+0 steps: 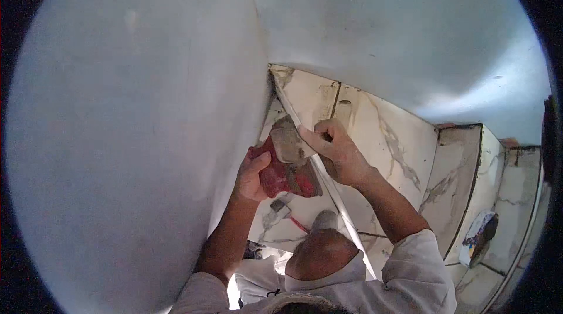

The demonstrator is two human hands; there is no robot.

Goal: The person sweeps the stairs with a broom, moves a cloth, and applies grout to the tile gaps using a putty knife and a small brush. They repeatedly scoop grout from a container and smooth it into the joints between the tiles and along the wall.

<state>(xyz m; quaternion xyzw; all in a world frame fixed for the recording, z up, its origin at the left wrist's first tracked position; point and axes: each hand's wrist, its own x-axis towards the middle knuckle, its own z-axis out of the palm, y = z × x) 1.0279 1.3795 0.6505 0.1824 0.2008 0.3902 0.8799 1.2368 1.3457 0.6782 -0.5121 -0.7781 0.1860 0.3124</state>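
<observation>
My left hand [252, 178] is closed around the left edge of a red object [274, 178] smeared with grey material. A flat grey-beige piece [290, 145] with rounded corners lies over its upper part. My right hand [341, 152] grips the right end of this flat piece, thumb and fingers pressed together. Both hands are in front of marbled tiles, near a thin white strip [337, 199] that runs down from the corner. Whether the flat piece is a tool is too unclear to tell.
Smooth grey-blue walls [129, 138] rise on the left and at the top. Below my hands a small tool with a red handle [299, 224] lies on the tile. Tiled steps [454, 167] are at the right, with a crumpled multicoloured item [478, 235] on one.
</observation>
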